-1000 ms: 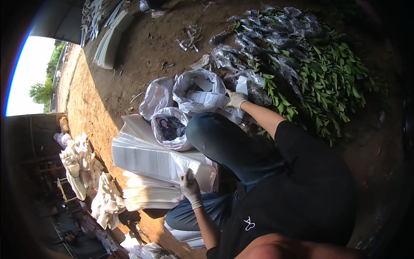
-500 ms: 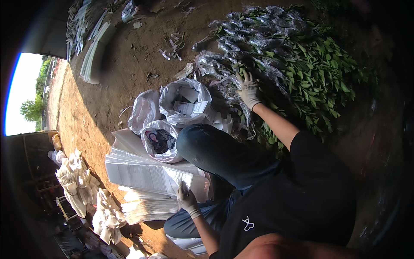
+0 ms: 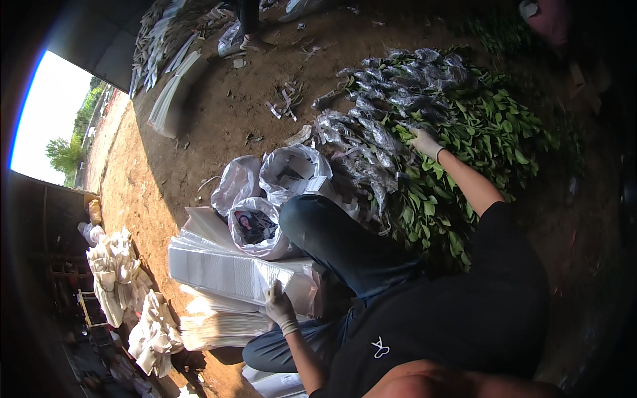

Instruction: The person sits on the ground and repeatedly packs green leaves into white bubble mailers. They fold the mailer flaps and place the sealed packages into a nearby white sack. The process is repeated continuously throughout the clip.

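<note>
My left hand (image 3: 280,308), in a pale glove, pinches the near end of a white padded sheet (image 3: 235,273) on top of a stack, its thumb upon the sheet. My right hand (image 3: 426,143), also gloved, reaches out among leafy plants (image 3: 474,136) with their lower ends wrapped in clear plastic (image 3: 371,149). Its fingers are drawn together around leafy stems, and leaves hide part of the fingertips. Right beside my knee, a white plastic bag (image 3: 262,249) holds dark printed pieces. Another open white bag (image 3: 273,162) holds paper scraps.
Further white sheets (image 3: 222,330) are stacked below, beside my other knee. Cream-coloured bundles (image 3: 156,335) stand on sunlit dirt at the left. A long white bundle (image 3: 171,99) lies at the far left. Another person's leg (image 3: 249,20) shows at the top, near paper scraps (image 3: 284,106).
My right hand has gone from spread over the plastic-wrapped ends to closed among the leaves farther right. My left hand stays at the sheet stack. The view has shifted slightly.
</note>
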### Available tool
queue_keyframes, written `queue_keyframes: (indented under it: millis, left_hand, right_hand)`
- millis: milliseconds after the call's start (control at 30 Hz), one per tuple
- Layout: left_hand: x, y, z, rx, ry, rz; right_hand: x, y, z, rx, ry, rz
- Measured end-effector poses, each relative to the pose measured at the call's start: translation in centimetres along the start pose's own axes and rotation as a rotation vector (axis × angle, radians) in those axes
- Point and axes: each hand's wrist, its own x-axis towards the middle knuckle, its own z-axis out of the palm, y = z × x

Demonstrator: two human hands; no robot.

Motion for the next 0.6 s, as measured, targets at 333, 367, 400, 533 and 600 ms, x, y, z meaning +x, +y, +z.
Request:
queue_keyframes:
  millis: [333, 367, 400, 533, 600]
  left_hand:
    - [0.0, -0.8, -1.3, -0.032, 0.041, 0.094]
    - [0.0, -0.9, -1.6, -0.06, 0.042, 0.045]
    - [-0.1, -1.0, -1.9, -0.122, 0.083, 0.025]
    - [-0.4, -1.1, -2.6, -0.271, 0.139, 0.009]
    - [-0.3, -1.1, -2.6, -0.281, 0.121, 0.051]
  right_hand:
    - [-10.6, -0.9, -1.3, -0.236, 0.119, 0.015]
    - [-11.3, -1.0, -1.2, -0.195, 0.127, -0.101]
    - [-11.9, -1.2, -1.1, -0.256, 0.2, -0.088]
    - [-16.1, 0.0, -2.5, -0.238, 0.396, -0.284]
    - [-18.5, 1.2, -4.0, -0.232, 0.403, -0.321]
